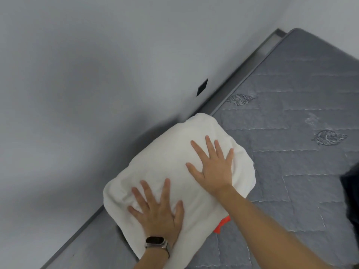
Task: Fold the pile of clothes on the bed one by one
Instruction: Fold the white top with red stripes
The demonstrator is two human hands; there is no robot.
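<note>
Your left hand (157, 208): bare, with a smartwatch (156, 242) just behind it on the wrist, dark rectangular face, grey metal case, grey strap. Your right hand (212, 166): bare, forearm unsleeved, nothing worn.

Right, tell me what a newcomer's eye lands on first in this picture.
First the folded white garment, bright against the grey quilted mattress near the wall side of the bed. Both hands lie flat on it with fingers spread: the left hand, with a watch at its wrist, nearer the camera, the right hand farther up. A scrap of orange-red cloth peeks from under its near edge.
</note>
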